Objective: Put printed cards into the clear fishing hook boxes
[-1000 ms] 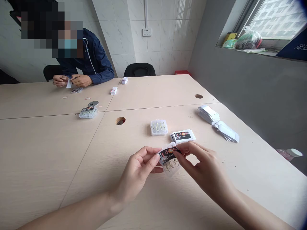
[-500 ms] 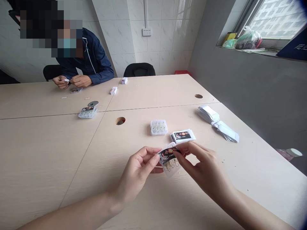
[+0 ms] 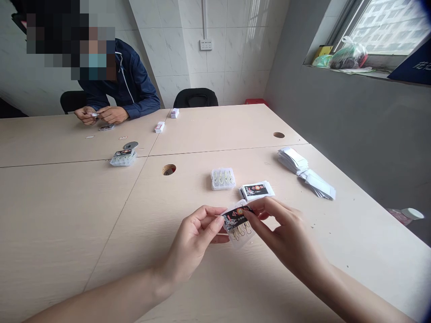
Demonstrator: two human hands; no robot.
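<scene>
A small clear plastic box of fish hooks (image 3: 239,236) is held up over the table, tilted, with gold-coloured hooks showing through its lid. Across its upper part lies a black printed label (image 3: 235,218). My left hand (image 3: 205,229) grips the box's left side, the thumb at the label's left end and other fingers behind. My right hand (image 3: 274,220) is closed at the other end, thumb and fingertips pinching the label against the box edge. Just beyond are a stack of labels (image 3: 257,190) on white backing and another clear hook box (image 3: 223,179).
White paper slips (image 3: 292,160) lie in piles to the right. Further left stand stacked hook boxes (image 3: 123,158) by a grey disc (image 3: 130,145). A round hole (image 3: 169,169) opens in the tabletop. Across the table a co-worker in a blue jacket (image 3: 138,85) handles a small white piece.
My hands and the box stay almost in place; the label looks slightly flatter against the lid. The co-worker's fingers have shifted a little around the white piece.
</scene>
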